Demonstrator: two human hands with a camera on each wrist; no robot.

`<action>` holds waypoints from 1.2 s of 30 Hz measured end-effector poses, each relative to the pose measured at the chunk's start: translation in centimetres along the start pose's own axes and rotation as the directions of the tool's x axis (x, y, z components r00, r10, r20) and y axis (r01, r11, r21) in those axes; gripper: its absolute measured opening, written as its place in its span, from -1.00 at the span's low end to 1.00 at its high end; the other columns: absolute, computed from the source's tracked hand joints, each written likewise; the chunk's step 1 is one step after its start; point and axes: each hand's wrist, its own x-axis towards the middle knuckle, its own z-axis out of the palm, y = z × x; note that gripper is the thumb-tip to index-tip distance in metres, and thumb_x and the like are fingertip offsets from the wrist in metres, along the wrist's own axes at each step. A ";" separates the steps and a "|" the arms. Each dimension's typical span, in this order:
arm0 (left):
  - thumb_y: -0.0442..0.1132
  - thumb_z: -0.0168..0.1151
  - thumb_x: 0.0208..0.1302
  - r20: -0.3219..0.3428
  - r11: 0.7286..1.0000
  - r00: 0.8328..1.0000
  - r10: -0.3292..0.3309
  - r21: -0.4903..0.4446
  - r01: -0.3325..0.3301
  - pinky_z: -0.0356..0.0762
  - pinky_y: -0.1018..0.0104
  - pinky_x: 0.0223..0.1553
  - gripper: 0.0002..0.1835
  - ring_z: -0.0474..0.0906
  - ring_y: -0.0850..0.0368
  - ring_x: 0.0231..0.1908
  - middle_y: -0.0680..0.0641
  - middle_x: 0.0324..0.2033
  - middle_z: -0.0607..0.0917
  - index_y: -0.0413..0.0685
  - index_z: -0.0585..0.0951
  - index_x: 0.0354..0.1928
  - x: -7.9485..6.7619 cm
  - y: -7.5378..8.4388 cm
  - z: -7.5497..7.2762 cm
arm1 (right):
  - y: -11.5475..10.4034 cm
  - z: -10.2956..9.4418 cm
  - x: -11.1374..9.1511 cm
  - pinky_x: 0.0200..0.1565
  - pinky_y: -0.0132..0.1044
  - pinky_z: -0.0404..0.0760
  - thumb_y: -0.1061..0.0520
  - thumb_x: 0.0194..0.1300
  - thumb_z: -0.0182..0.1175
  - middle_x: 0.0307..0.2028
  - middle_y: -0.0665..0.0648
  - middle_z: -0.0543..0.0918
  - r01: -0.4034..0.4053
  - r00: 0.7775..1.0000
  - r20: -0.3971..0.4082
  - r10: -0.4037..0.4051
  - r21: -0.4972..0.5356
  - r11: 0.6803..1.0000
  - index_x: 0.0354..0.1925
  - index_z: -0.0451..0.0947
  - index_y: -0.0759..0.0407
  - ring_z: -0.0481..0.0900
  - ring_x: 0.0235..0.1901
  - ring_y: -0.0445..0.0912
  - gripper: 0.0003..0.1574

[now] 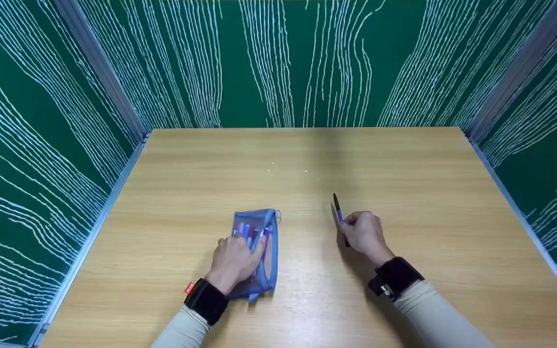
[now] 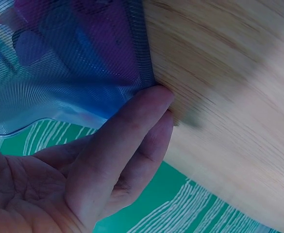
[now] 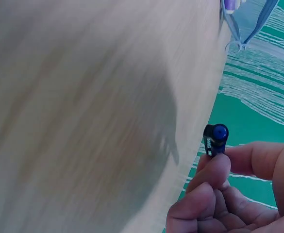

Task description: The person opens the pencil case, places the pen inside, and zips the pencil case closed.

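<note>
My left hand (image 1: 234,261) grips a blue mesh pencil case (image 1: 272,270) on the wooden table, left of centre. Several pens and markers (image 1: 247,231) show inside it, with purple, blue and red colours. The left wrist view has fingertips (image 2: 158,97) against the edge of the mesh. To the right, my right hand (image 1: 364,233) pinches a slim black and purple pen (image 1: 337,203) between thumb and fingers, its black end pointing away from me. In the right wrist view the pen's blue-centred end (image 3: 220,132) and dark clip face the camera.
The wooden table (image 1: 211,164) is bounded by green panels (image 1: 298,63) with white wavy lines at the back and both sides. Grey metal posts (image 1: 102,67) stand at the back corners. Small white specks (image 1: 306,171) lie on the tabletop beyond the hands.
</note>
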 end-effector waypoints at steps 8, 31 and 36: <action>0.36 -0.18 0.52 -0.012 1.000 1.000 -0.007 0.018 0.007 0.51 0.01 -0.25 -0.24 0.53 -0.13 -0.33 -0.25 -0.34 0.65 -0.22 0.59 -0.42 0.0 -0.1 0.0 | -1.1 1.7 -0.9 -0.36 -0.29 0.64 0.23 0.29 0.35 -0.43 0.08 0.73 -0.006 1.000 0.009 0.006 0.052 0.999 -0.31 0.73 0.24 0.63 -0.49 -0.12 -0.93; 0.39 -0.21 0.50 0.000 0.999 1.000 -0.026 0.034 0.026 0.54 0.01 -0.22 -0.13 0.55 -0.18 -0.23 -0.29 -0.26 0.65 -0.41 0.61 -0.10 0.1 0.0 0.0 | -4.5 6.7 -3.9 -0.44 -0.32 0.55 0.21 0.24 0.43 -0.50 0.02 0.67 -0.012 0.997 0.083 0.000 0.150 0.989 -0.41 0.70 0.16 0.55 -0.54 -0.16 -0.90; 0.37 -0.18 0.51 -0.007 0.999 1.000 -0.023 0.032 0.023 0.54 0.00 -0.21 -0.15 0.56 -0.19 -0.23 -0.30 -0.27 0.66 -0.41 0.62 -0.12 0.1 0.0 0.1 | -5.3 7.9 -4.6 -0.41 -0.31 0.56 0.21 0.22 0.44 -0.52 -0.01 0.67 0.002 0.994 0.105 -0.019 0.158 0.987 -0.43 0.70 0.14 0.55 -0.52 -0.16 -0.89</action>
